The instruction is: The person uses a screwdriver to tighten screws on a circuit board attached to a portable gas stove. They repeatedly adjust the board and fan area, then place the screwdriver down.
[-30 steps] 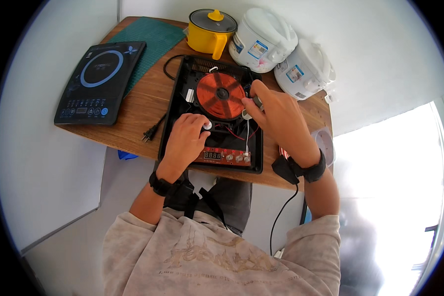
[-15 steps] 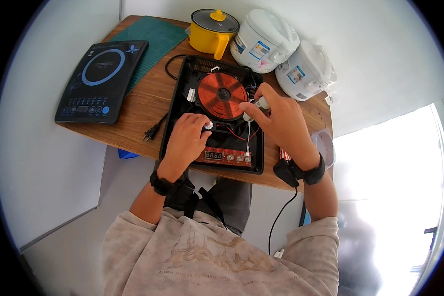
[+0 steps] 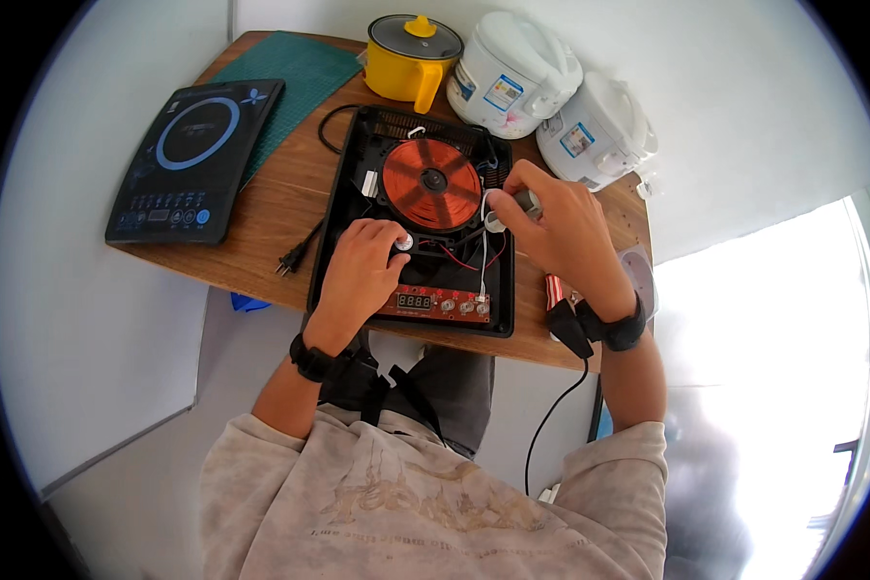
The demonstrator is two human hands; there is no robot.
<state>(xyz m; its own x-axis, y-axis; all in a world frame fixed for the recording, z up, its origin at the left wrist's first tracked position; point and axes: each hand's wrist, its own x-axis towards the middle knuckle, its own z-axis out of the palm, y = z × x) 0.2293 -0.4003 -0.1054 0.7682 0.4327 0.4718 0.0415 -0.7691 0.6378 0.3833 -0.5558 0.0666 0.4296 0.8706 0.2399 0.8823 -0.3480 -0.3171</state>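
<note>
An opened black induction cooker housing point(image 3: 330, 280) holds a copper coil point(image 3: 414, 184) with a dark centre, red and white wires and a red circuit board point(image 3: 449, 305) with a display. My left hand point(image 3: 358, 271) is on the housing, thumb and forefinger closed on a small white round part point(image 3: 405, 242) just below the coil. My right hand point(image 3: 565, 232) grips a grey-and-white handheld object point(image 3: 526, 204) at the coil's right edge, by a white lead; its far end is hard to make out.
A second induction cooker point(image 3: 188, 155) lies left on the wooden table point(image 3: 261, 232), beside a green mat point(image 3: 300, 68) and a black plug point(image 3: 292, 260). A yellow pot point(image 3: 396, 72) and two white rice cookers point(image 3: 498, 82) point(image 3: 580, 145) stand behind. A clear container point(image 3: 638, 275) sits at the right.
My right hand and the object in it have shifted slightly to the right and turned a little. My left hand stays on the small round part.
</note>
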